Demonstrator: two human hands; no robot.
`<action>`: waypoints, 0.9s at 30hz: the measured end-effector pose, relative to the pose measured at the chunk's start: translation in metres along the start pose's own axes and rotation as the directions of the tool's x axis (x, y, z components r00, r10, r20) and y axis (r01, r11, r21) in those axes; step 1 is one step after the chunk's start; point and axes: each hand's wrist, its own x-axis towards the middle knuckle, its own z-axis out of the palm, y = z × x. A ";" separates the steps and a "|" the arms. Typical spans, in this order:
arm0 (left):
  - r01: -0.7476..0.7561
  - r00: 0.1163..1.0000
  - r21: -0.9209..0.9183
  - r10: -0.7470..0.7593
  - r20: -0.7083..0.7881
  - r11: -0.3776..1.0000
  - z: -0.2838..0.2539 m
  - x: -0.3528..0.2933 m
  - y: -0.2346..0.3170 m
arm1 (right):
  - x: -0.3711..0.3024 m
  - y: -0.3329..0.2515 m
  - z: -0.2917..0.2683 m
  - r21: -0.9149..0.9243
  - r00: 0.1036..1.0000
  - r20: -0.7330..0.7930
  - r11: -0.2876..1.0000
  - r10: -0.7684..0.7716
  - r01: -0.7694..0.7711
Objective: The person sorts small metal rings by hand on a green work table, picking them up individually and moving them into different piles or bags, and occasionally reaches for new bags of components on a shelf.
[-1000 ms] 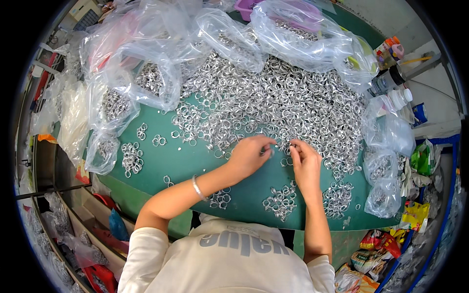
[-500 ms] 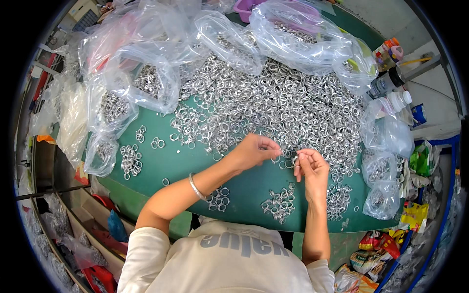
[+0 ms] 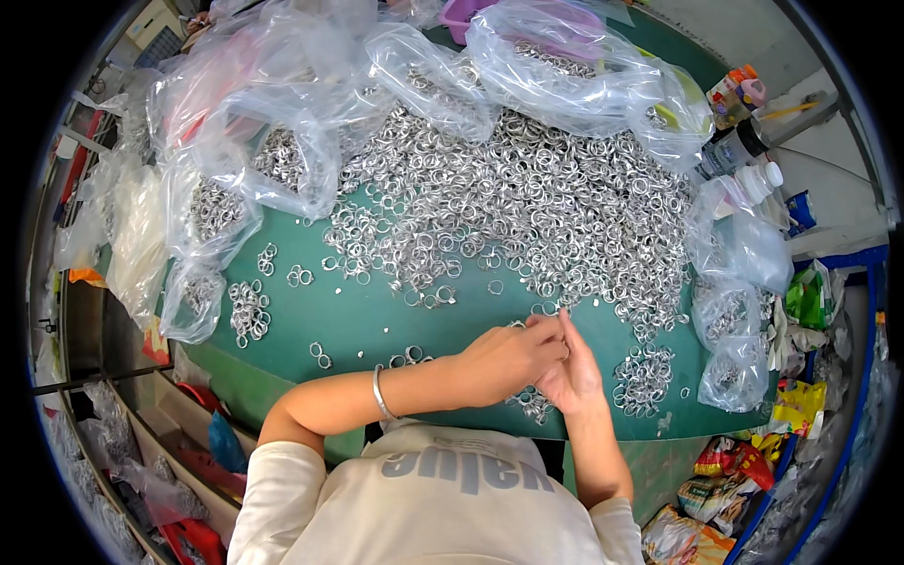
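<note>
My two hands meet over the green table top (image 3: 443, 325), in front of the big heap of silver rings (image 3: 556, 198). My left hand (image 3: 513, 363), with a bangle (image 3: 379, 394) on its wrist, has its fingers curled in against the other hand. Upright beside it, my right hand (image 3: 576, 372) has its fingers drawn together. What lies between the fingers is hidden. A few rings (image 3: 544, 308) lie just beyond the fingertips. Partly covered by my hands is a small pile of rings (image 3: 532, 405); another pile (image 3: 643, 379) sits to the right.
Clear plastic bags of rings (image 3: 226, 212) line the left and far sides, and more bags (image 3: 734, 372) stand at the right edge. Small ring groups (image 3: 250, 311) lie at the left. Bottles (image 3: 753, 181) and a purple basket (image 3: 459, 21) stand farther back.
Both hands have come nearer to my body and closed together; before, they were apart at the heap's edge, pinching rings. A linked pair of rings at the left front now shows more fully.
</note>
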 end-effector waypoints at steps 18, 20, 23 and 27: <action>0.248 0.944 0.126 -0.211 -0.252 0.961 0.009 0.019 -0.047 | -0.079 -0.062 -0.083 -0.768 0.687 0.266 -0.580 -0.676 -0.273; 0.155 0.955 0.099 -0.123 -0.268 0.983 0.017 0.032 -0.055 | -0.079 -0.061 -0.069 -0.713 0.661 0.291 -0.617 -0.692 -0.332; 0.072 0.996 0.251 -0.054 -0.076 0.965 0.029 0.049 -0.057 | -0.061 -0.061 -0.049 -0.812 0.622 0.390 -0.572 -0.679 -0.114; -0.020 0.998 0.359 0.041 -0.050 0.933 0.031 0.057 -0.066 | -0.012 -0.051 -0.038 -0.942 0.606 0.309 -0.325 -0.733 0.088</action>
